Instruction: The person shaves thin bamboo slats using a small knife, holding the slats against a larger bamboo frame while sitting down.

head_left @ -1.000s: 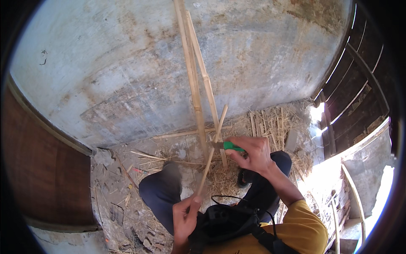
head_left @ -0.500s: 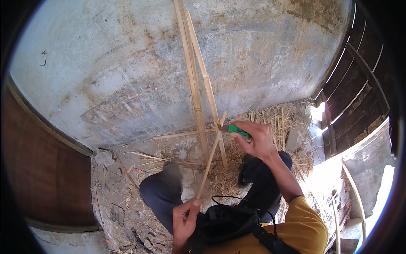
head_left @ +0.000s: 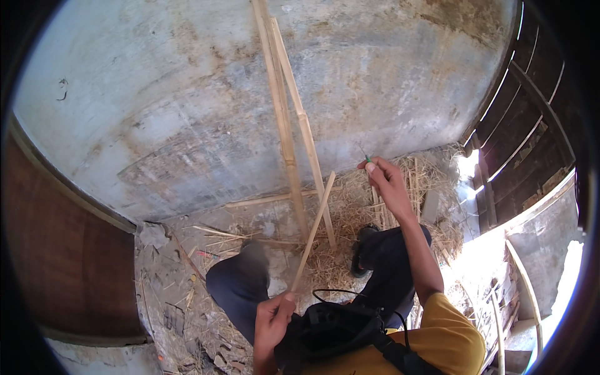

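Note:
My left hand [head_left: 274, 319], low in front of me, is closed around the lower end of a thin bamboo strip [head_left: 314, 230]. The strip slants up and to the right, its far end loose in the air before the leaning poles. Raised to the right of that end, my right hand [head_left: 390, 186] grips a green-handled knife [head_left: 368, 159]. Its thin blade points up toward the wall, apart from the strip; most of the handle is hidden by my fingers.
Two long split bamboo poles [head_left: 285, 125] lean on the stained wall [head_left: 187, 112]. Straw and shavings [head_left: 344, 250] litter the floor between my feet. A black bag [head_left: 337, 325] sits at my lap. Brown wooden panel [head_left: 69, 250] at left; dark slatted boards [head_left: 525, 125] at right.
My right hand has moved up and right, lifting the knife off the strip and turning its blade upward. A small curl at the strip's far end is gone. My left hand stays put.

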Motion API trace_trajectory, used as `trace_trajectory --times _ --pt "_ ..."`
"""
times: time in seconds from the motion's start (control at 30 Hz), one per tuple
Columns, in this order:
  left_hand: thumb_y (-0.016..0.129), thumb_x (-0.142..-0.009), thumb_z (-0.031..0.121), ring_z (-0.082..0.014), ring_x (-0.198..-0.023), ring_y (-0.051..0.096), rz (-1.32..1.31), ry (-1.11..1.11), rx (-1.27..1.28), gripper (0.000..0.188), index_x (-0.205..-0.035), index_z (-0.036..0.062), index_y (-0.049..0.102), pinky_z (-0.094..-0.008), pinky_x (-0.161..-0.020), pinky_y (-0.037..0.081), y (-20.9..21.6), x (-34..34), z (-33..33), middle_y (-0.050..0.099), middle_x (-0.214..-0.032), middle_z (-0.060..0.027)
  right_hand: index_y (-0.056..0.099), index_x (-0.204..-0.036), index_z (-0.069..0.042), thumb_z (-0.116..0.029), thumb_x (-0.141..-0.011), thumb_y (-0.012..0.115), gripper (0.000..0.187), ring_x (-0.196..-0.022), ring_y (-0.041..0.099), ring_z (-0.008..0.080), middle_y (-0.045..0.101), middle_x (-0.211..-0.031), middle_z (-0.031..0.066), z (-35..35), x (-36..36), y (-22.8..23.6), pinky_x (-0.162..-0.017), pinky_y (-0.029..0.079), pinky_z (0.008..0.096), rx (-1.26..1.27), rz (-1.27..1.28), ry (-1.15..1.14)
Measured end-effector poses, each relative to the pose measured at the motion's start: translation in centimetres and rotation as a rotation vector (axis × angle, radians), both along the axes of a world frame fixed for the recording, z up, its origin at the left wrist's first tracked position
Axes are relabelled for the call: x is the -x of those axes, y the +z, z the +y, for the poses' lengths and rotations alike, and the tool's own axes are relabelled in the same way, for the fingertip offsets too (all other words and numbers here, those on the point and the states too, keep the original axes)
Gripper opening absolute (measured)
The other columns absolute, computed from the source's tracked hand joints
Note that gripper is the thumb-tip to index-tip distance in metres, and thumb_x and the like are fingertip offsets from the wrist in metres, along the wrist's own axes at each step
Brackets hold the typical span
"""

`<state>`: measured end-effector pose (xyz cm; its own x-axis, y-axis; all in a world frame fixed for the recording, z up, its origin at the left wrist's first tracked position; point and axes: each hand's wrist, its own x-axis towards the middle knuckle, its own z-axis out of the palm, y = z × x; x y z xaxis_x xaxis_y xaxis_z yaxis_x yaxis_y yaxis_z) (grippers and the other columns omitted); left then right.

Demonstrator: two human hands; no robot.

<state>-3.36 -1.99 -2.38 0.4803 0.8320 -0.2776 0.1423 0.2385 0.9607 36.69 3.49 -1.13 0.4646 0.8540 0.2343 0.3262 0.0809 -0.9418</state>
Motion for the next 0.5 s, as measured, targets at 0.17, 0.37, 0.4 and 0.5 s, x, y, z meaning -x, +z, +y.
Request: trace_trajectory --times 0.17,0.37,0.4,0.5 --pt "0.059 -0.115 0.018 -0.0028 -0.064 0.044 0.017 -0.049 -0.02 0.031 -0.097 -0.0028 0.072 -0.0257 -0.057 0.035 -0.3 -0.9 1.2 0.05 -0.068 0.0052 0.067 -0.14 -0.001 -0.043 -0.114 0.059 0.05 -0.055 0.039 0.0028 0.051 -0.073 -0.0067 -0.4 4.6 1.0 -0.052 0.028 0.023 0.014 0.405 0.254" --pt "0.057 -0.118 0.023 -0.002 -0.063 0.042 -0.037 -0.157 -0.083 0.036 -0.134 -0.0045 0.073 -0.0231 -0.056 0.033 -0.5 -1.9 1.5 0.049 -0.072 0.0049 0.072 -0.118 -0.004 -0.037 -0.111 0.069 0.033 -0.056 0.038 0.0037 0.05 -0.072 -0.0058 -0.7 6.5 0.6 -0.052 0.028 0.0246 -0.059 0.631 0.22" --pt "0.058 -0.117 0.021 -0.0024 -0.065 0.043 -0.037 -0.18 -0.053 0.034 -0.138 -0.0013 0.073 -0.0231 -0.057 0.035 -0.2 -1.9 1.5 0.051 -0.073 0.0049 0.071 -0.115 -0.005 -0.036 -0.11 0.07 0.031 -0.056 0.039 0.0038 0.05 -0.072 -0.006 -0.6 6.4 0.7 -0.052 0.028 0.0248 -0.082 0.643 0.198" --pt "0.057 -0.117 0.021 -0.0033 -0.066 0.044 -0.055 -0.255 -0.017 0.029 -0.133 0.002 0.073 -0.0233 -0.059 0.037 0.4 -1.6 1.9 0.053 -0.076 0.0046 0.066 -0.109 -0.007 -0.035 -0.11 0.07 0.029 -0.054 0.039 0.0038 0.048 -0.07 -0.0067 -0.4 5.9 1.6 -0.051 0.029 0.0242 -0.156 0.705 0.131"
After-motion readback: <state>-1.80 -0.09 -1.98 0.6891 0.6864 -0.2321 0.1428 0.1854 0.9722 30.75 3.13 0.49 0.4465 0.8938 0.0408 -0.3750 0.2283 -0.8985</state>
